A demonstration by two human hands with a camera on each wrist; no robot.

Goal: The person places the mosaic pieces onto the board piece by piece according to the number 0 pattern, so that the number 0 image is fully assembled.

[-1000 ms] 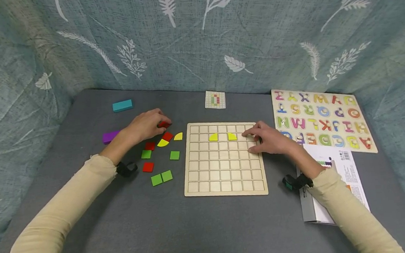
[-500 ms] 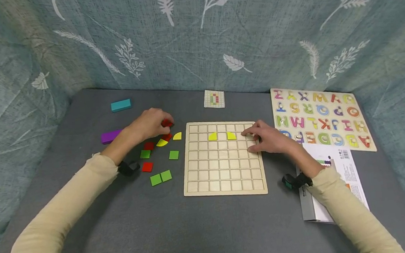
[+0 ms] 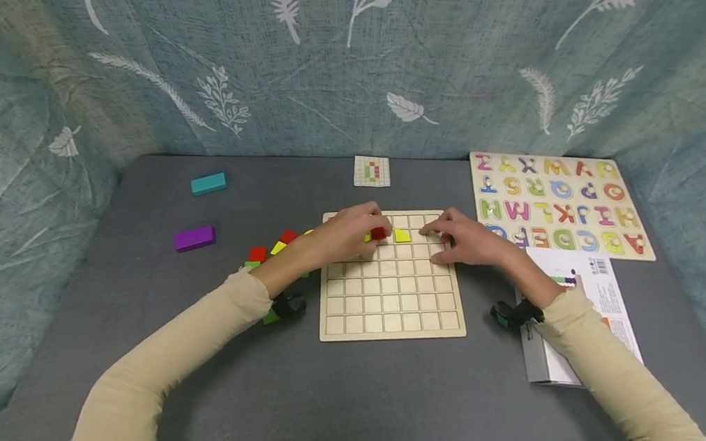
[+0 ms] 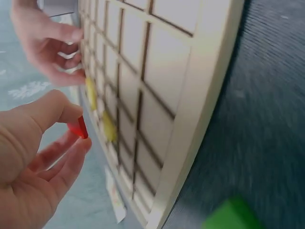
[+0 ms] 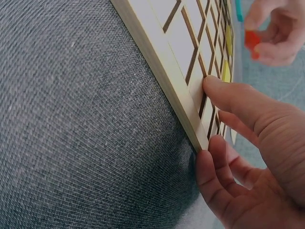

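My left hand [image 3: 344, 236] pinches a red square tile [image 3: 379, 233] between thumb and fingertips, above the far rows of the wooden grid board [image 3: 395, 338]. In the left wrist view the red tile [image 4: 79, 128] is tilted and apart from the board. A yellow quarter-round tile [image 3: 402, 235] lies in a cell to its right; another yellow tile is mostly hidden by the left hand. My right hand [image 3: 464, 239] rests on the board's right side. In the right wrist view its thumb [image 5: 214, 86] touches the top, with other fingertips at the edge.
Left of the board lie red [image 3: 258, 254], green and yellow tiles, partly hidden by the left arm. A purple block [image 3: 195, 238] and teal block [image 3: 208, 184] stand farther left. Behind the board is a pattern card [image 3: 371, 171]. A letter puzzle [image 3: 562, 202] and white box [image 3: 596, 332] occupy the right.
My left hand has lifted the red tile from the loose pieces and carried it right, over the board. The right hand stays at the board's right side.
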